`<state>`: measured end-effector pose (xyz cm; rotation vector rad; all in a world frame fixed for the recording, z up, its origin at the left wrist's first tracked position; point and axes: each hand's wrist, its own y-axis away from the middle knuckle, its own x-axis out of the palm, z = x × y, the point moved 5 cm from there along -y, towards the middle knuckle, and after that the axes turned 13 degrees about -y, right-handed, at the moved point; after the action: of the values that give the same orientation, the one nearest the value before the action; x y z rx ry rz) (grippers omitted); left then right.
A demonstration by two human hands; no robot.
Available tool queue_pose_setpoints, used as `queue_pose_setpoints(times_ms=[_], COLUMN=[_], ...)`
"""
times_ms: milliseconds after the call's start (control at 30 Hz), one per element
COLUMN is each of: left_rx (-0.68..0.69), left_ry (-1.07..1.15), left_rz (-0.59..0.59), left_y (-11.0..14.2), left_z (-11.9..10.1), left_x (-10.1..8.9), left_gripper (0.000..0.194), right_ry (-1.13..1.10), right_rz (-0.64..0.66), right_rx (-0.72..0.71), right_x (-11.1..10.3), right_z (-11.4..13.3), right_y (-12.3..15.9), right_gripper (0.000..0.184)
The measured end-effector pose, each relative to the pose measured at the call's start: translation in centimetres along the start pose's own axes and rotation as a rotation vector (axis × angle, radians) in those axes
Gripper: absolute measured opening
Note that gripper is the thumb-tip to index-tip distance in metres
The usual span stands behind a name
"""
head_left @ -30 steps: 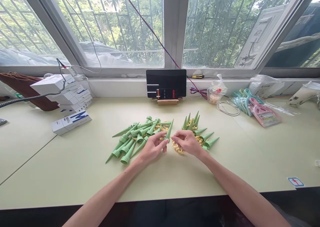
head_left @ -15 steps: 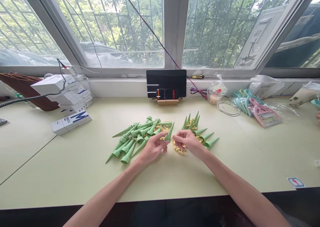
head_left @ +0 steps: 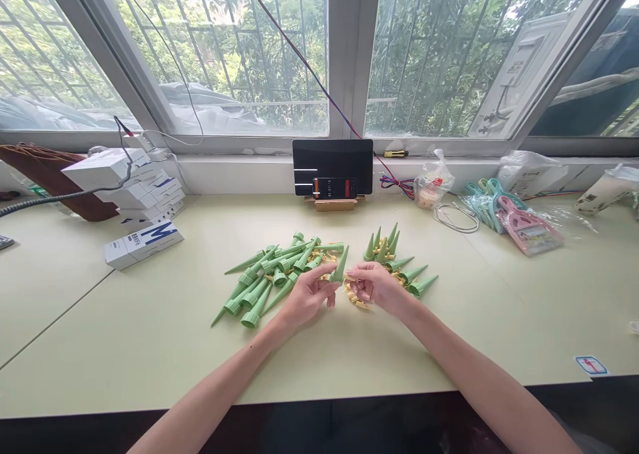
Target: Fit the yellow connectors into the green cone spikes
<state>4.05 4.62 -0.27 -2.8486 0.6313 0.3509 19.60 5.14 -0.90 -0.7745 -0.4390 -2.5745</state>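
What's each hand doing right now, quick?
Left hand: closed on a green cone, its tip pointing up.
Right hand: fingertips pinched together beside the cone; what they hold is too small to tell.

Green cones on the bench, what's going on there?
A person works with both hands over the bench. The left hand holds one green cone, tip up and leaning a little. The right hand is close beside it, fingers pinched, seemingly on a small yellow part too tiny to make out. A pile of green cones lies to the left; more cones and loose yellow parts are at the right. A phone stands at the back.
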Motion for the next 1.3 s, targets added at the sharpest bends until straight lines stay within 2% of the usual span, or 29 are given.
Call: queue_pose_setpoints(times_ms=[267,500,633,733,900,1133,1300], left_rx=[-0.015,-0.043,-0.067,-0.064,-0.050,-0.055,-0.048], left_ry=[-0.001,-0.032,-0.040,-0.026,0.009,0.016,0.012], left_rz=[-0.040,-0.068,-0.097,-0.117,-0.152,-0.151,-0.135], left_y=[-0.1,0.0,-0.1,-0.1,-0.2,-0.2,-0.1], left_z=[0.1,-0.5,-0.8,-0.9,-0.9,-0.9,-0.9], left_x=[0.1,0.0,-0.3,-0.4,-0.6,-0.7,-0.7], left_gripper=[0.042,0.037,0.035,0.034,0.033,0.035,0.033], right_ry=[0.022,0.449,0.691,0.848,0.933,1.010,1.043], right_rz=[-0.048,-0.218,-0.263,-0.247,-0.205,-0.141,-0.115], right_rx=[-0.019,-0.295,-0.488,-0.613,-0.720,-0.739,-0.744], right_x=[0.4,0.8,1.3,1.9,2.5,2.3,2.1], right_z=[0.0,0.9,1.5,1.8,2.0,1.7,1.4], right_y=[0.1,0.4,1.1,1.5,1.8,1.6,1.4], right_gripper=[0.033,0.041,0.036,0.028,0.023,0.028,0.025])
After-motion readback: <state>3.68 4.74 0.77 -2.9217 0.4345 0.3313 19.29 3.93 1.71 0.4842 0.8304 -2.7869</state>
